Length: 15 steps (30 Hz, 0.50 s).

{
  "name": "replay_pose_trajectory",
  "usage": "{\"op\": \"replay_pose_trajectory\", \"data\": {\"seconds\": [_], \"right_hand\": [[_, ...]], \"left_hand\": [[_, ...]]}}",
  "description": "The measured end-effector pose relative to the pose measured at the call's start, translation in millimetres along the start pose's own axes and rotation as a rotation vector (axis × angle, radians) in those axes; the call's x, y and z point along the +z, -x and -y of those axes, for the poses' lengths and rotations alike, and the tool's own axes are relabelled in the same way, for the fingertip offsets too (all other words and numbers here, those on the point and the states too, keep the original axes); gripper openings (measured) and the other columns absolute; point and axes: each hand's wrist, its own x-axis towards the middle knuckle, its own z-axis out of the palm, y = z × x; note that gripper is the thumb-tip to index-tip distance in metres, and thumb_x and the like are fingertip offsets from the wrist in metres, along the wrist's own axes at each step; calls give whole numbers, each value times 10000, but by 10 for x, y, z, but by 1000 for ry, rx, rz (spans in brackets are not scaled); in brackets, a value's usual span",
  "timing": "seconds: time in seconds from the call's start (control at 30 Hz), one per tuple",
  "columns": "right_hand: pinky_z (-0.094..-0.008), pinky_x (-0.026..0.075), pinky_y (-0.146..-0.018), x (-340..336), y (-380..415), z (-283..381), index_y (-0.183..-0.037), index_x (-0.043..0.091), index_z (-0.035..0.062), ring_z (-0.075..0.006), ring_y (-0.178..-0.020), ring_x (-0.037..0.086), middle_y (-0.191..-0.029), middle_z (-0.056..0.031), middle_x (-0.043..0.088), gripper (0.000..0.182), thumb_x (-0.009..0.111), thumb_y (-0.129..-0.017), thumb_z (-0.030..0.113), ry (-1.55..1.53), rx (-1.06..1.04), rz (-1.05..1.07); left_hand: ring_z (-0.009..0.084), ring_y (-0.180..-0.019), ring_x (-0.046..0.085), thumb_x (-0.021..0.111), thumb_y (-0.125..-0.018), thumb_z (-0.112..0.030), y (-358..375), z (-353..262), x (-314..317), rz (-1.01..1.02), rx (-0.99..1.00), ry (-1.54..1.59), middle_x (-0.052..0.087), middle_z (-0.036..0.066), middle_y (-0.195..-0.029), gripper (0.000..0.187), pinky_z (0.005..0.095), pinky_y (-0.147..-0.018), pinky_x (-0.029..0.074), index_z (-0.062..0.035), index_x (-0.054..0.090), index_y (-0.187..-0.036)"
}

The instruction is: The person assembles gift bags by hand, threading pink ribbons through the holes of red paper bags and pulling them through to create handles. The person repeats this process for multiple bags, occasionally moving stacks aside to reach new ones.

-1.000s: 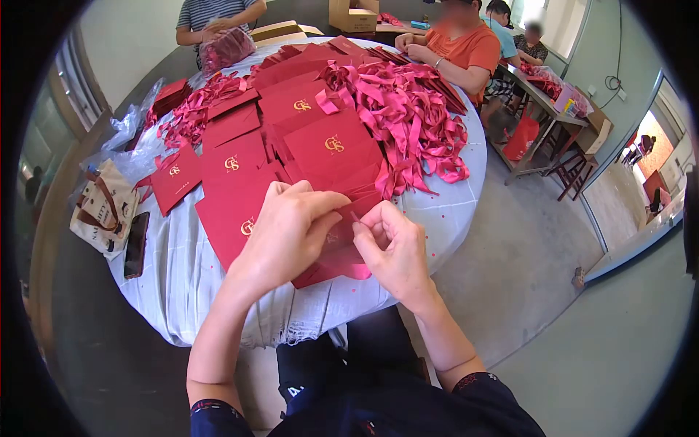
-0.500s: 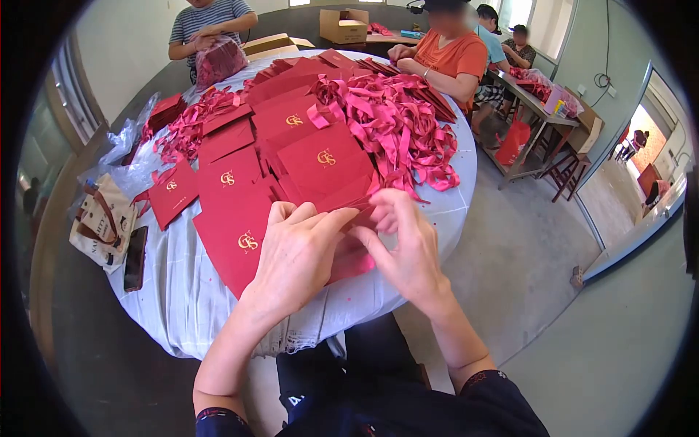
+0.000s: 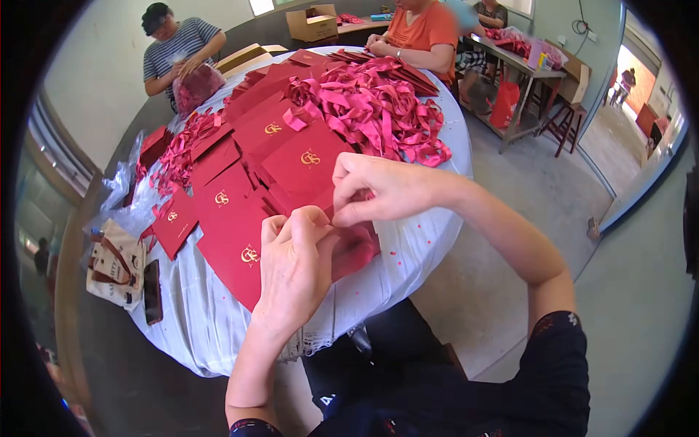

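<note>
My left hand [image 3: 295, 266] is closed at the upper edge of a red paper gift bag [image 3: 355, 251], its thumb and fingers pressed together. My right hand [image 3: 382, 189] is bent over from the right, with its fingertips pinched close to the left ones. A bit of red shows inside its curled fingers, but what it pinches is hidden. Just beyond my hands lie overlapping flat red bags [image 3: 291, 162] with gold monograms. A heap of pink-red ribbons [image 3: 382, 109] sits behind them.
A white cloth [image 3: 196, 320] covers the round table. At its left are a phone [image 3: 152, 291], a canvas bag [image 3: 116, 262] and clear plastic [image 3: 124, 182]. A person in stripes [image 3: 182, 51] holds a filled plastic bag; a person in orange [image 3: 422, 36] sits at the far right.
My right hand has lifted and swung inward, its elbow now out to the right. My left hand stays at the bag. The camera view has shifted, and more of the striped person shows.
</note>
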Motion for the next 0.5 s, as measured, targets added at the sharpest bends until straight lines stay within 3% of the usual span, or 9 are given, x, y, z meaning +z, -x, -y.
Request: {"op": "replay_pose_trajectory", "data": {"seconds": [0.03,0.07,0.1,0.17,0.2,0.3,0.33,0.47,0.5], "right_hand": [[-305,427,-834,-29,-56,-14,-877,686,37,-216,-981,493,-965,-83,475,225,686,-843,259,-22,104,101],[-290,440,-747,-45,-115,-94,-831,697,18,-166,-850,532,-847,-68,546,217,663,-855,230,39,-43,92],[-290,440,-747,-82,-154,-104,-831,697,18,-166,-850,532,-847,-68,546,217,663,-855,230,31,-37,77],[-284,425,-630,-142,-212,-103,-813,704,1,-111,-666,525,-672,-45,580,206,640,-855,192,-279,100,273],[-288,391,-547,-117,-246,-133,-794,698,-25,-79,-543,475,-554,-24,557,216,624,-843,172,-314,4,279],[-288,389,-552,-217,-257,20,-801,705,-23,-79,-572,486,-571,-22,554,211,633,-821,174,-64,-55,363],[-292,386,-541,-231,-245,118,-781,704,-23,-76,-573,487,-567,-26,556,208,639,-803,172,-25,24,351],[-293,396,-534,-140,-293,7,-774,707,-15,-76,-575,496,-558,-28,552,196,645,-798,169,48,17,342],[-288,401,-528,-59,-262,-29,-759,703,-19,-78,-582,509,-586,-32,567,197,644,-795,165,-61,52,221]], "left_hand": [[283,-815,578,685,-765,20,-6,-10,1,6,-16,-15,627,95,-889,284,371,-818,397,-3,514,-991],[288,-821,574,685,-764,22,-11,-22,3,13,-32,-30,631,97,-890,289,373,-823,398,-1,513,-995],[288,-821,574,685,-764,22,-15,-32,4,28,-21,-28,631,97,-890,289,373,-823,398,-1,513,-995],[244,-745,612,660,-783,28,-19,-50,7,-6,71,-68,632,69,-817,280,378,-781,384,-13,477,-993],[244,-745,612,660,-783,28,-16,-57,9,5,80,-65,632,69,-817,280,378,-781,384,-13,477,-993],[243,-745,607,658,-787,31,-10,-76,7,17,64,-84,641,66,-822,285,373,-788,381,-13,480,-1006],[243,-749,604,660,-789,27,-10,-87,8,11,71,-105,643,69,-830,275,369,-792,380,-16,491,-1001],[241,-760,596,655,-799,17,-26,-86,3,35,63,-100,641,74,-838,220,354,-791,377,-28,528,-972],[241,-760,596,655,-799,17,-26,-78,-6,30,60,-98,641,74,-838,220,354,-791,377,-28,528,-972]]}}
